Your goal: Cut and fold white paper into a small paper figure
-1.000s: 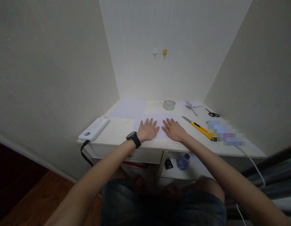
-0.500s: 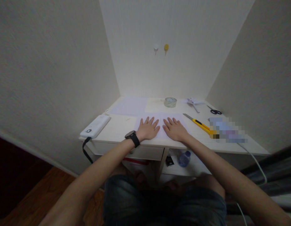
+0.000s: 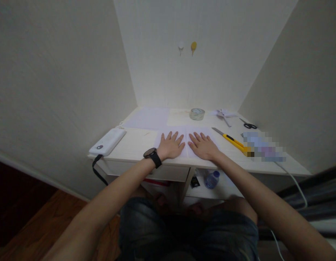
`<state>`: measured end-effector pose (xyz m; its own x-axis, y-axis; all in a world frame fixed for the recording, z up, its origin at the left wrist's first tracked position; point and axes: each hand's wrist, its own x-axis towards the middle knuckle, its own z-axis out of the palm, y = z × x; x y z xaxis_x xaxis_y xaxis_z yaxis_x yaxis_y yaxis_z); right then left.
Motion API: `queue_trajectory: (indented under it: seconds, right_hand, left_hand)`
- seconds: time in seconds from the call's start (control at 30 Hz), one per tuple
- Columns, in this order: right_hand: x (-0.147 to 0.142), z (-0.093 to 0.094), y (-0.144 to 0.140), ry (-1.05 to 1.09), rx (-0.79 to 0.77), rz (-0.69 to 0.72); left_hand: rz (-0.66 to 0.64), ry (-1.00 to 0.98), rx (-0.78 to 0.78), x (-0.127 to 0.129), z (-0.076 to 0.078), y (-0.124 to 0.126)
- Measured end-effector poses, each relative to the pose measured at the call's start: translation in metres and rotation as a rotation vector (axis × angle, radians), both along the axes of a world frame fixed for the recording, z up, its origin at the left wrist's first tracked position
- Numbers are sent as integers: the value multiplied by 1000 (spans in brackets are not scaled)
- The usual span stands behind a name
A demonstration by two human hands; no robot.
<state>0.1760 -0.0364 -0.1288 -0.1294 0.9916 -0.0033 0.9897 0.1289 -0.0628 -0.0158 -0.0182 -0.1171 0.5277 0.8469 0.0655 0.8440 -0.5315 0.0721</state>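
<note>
A sheet of white paper with a crease down its middle lies at the front of the white desk. My left hand, with a black watch at the wrist, rests flat on the left half, fingers spread. On the right half lies my right hand, palm down and fingers apart. Neither hand grips anything. To the right of the sheet is a yellow utility knife with its blade out. Behind the hands stands a roll of clear tape.
Another paper sheet lies at the back left. A white power bank with a black cable is at the left edge. At the right are a folded paper pinwheel, scissors and a blurred-out object. A bottle sits on the shelf below.
The view has shifted slightly, so the desk appears a little higher. Both hands stay flat on the paper, and the crease between them shows more plainly.
</note>
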Motion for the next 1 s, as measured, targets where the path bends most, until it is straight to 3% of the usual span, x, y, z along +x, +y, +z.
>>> queue_trajectory:
  seconds: [1.0]
  right_hand:
    - [7, 3, -12, -3, 8, -32]
  left_hand:
    - [27, -18, 20, -2, 2, -5]
